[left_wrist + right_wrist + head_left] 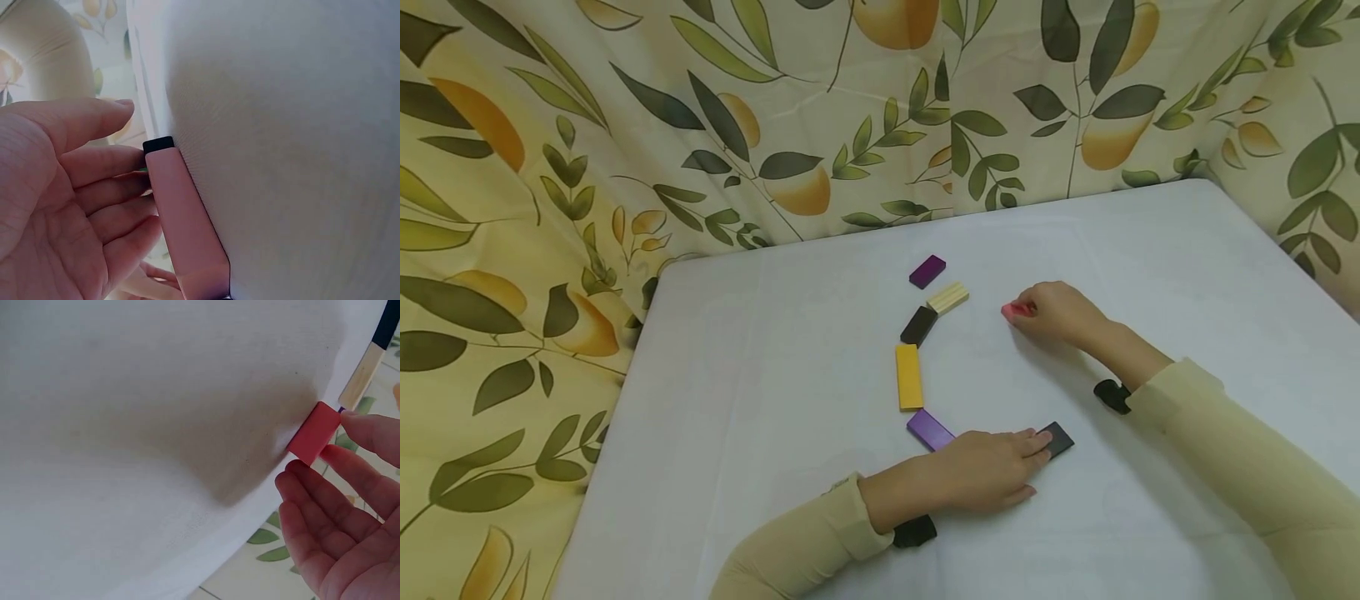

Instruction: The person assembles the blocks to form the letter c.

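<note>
My right hand (1060,312) pinches a small red block (315,433) between thumb and fingers, close over the white table. In the right wrist view, the thumb is at one edge of it and the forefinger at another. My left hand (985,468) lies low over the table, its fingertips on a black block (1058,439). Its fingers are stretched out in the left wrist view, beside a long pink block (187,219) that the hand hides from the head view. Left of that hand, a purple block (929,429) is partly covered by it.
A curved row runs away from the purple block: a yellow block (909,377), a dark block (919,326) and a pale wooden block (948,297). A dark purple block (928,272) lies beyond them. Patterned cloth (880,108) hangs behind the white table (737,375).
</note>
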A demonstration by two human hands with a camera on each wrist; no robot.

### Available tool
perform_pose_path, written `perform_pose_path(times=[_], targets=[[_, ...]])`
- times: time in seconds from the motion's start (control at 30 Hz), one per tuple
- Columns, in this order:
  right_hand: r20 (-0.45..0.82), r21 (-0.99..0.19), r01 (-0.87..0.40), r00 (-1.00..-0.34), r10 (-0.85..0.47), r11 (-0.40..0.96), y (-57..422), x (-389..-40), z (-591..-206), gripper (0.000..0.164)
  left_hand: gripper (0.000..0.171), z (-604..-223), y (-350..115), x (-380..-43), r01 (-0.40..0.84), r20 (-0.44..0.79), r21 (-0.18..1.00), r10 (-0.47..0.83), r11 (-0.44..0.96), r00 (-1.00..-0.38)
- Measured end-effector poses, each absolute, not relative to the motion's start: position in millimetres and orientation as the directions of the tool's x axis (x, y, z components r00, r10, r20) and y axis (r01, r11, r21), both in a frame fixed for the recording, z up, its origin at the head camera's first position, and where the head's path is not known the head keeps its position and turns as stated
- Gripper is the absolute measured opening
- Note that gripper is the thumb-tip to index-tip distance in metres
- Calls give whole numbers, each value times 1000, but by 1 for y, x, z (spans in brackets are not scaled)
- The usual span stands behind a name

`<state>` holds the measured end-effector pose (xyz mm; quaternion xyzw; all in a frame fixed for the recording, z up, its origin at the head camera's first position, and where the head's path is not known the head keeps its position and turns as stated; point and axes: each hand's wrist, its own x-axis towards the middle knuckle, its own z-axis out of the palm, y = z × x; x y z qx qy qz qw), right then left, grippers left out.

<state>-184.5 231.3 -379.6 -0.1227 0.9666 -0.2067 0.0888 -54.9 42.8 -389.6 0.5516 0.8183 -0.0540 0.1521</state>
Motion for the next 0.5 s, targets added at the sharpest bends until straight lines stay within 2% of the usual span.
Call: perform_pose_path(times=[0.5], targets=[[-42, -415, -295, -939, -342, 861, 243, -151, -380, 25, 52, -388, 43, -56, 913, -340, 98, 876, 395, -343]])
